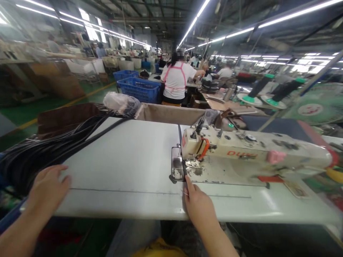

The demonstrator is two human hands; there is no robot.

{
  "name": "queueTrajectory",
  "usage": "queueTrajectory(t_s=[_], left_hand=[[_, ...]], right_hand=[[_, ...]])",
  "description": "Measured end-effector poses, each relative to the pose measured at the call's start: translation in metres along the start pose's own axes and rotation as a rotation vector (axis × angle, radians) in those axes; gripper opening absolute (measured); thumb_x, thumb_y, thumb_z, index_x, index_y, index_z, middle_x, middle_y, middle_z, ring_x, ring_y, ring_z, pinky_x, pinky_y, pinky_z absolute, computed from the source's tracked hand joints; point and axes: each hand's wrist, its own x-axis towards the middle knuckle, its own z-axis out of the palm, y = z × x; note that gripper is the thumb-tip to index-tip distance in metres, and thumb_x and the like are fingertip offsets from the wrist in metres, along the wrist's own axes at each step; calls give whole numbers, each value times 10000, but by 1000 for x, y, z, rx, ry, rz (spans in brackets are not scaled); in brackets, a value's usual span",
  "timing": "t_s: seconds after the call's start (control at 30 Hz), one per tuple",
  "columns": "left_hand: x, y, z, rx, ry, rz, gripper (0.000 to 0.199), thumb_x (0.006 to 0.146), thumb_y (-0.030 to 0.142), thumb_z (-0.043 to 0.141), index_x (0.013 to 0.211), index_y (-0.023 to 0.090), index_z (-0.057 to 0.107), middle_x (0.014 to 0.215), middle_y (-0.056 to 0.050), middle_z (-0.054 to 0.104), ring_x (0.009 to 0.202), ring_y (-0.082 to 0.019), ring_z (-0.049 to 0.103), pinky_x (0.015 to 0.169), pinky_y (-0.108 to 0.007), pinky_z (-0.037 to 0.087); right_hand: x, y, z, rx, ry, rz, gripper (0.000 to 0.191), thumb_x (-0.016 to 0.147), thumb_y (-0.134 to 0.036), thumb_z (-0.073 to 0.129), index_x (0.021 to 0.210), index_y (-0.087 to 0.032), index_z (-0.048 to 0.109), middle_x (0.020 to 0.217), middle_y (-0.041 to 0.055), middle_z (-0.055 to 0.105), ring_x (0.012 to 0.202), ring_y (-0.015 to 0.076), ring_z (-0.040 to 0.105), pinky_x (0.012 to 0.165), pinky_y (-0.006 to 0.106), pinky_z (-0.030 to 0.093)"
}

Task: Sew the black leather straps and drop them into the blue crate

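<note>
My left hand (pixel 49 187) hovers by the table's left edge, its fingers spread and nothing in them. Beside it a thick bundle of long black straps (pixel 32 157) hangs over the edge. At the sewing machine (pixel 249 151), my right hand (pixel 199 205) has its index finger stretched along a narrow dark strap (pixel 184 167) just in front of the needle area, with the other fingers curled at the strap. That strap runs under the machine's head and on toward the back of the table. The curled fingertips are partly hidden.
The white table (pixel 128 153) has a ruled line near its front. Behind it stand a beige bin (pixel 171 113) and a blue crate (pixel 140 89). A person (pixel 175 80) sits beyond, back turned. Thread cones (pixel 258 89) and a green fan (pixel 316 107) are at right.
</note>
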Motion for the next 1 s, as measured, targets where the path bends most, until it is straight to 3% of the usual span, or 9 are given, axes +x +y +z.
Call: queueTrajectory(t_s=[0.1,0.23,0.33,0.43,0.57,0.77,1.0], left_hand=[[-8,100,15,-169,2,214,361,920,329,400,1170,144,585,1263,-158,622,1285,-306,564,1205,-468,406],[-41,216,42,-452,-167,456,351,972,281,409,1176,150,662,1347,-162,642,1290,-280,602,1190,-478,446],[-71,282,52,-561,-289,695,380,990,236,455,1319,180,636,1431,-119,639,1415,-261,531,1222,-471,435],[-95,327,53,-528,-315,818,441,958,222,555,1393,163,606,1482,-101,622,1514,-292,420,1246,-477,415],[-113,349,54,-473,-237,858,441,986,164,481,1410,140,598,1485,-120,624,1474,-284,484,1239,-493,413],[-121,344,57,-436,-163,935,423,1020,171,442,1404,157,617,1471,-91,643,1449,-248,519,1262,-436,371],[-120,346,53,-342,-155,917,509,1063,354,440,1515,130,505,1594,-118,509,1515,-263,429,1253,-437,362]], right_hand=[[-3,0,-1,12,7,5,507,1035,-212,439,1540,-176,473,1054,120,764,813,215,754,699,289,552],[-3,0,-1,13,-7,-1,536,1020,-187,455,1556,-176,448,1072,116,754,828,233,754,699,311,557],[-2,2,4,15,-25,7,578,1000,-171,487,1574,-178,421,1075,114,752,835,237,760,707,309,558],[-2,5,13,32,2,13,578,997,-185,508,1568,-185,423,1074,114,756,835,232,767,711,295,558],[-6,13,23,121,109,-24,527,1015,-231,492,1538,-181,448,1131,122,761,855,234,772,708,300,574],[-11,22,20,239,172,-86,446,1073,-328,413,1472,-154,510,1221,149,757,979,257,773,788,323,602],[-10,26,20,369,180,-19,420,1070,-359,437,1412,-169,590,1262,120,758,1036,240,773,883,319,603]])
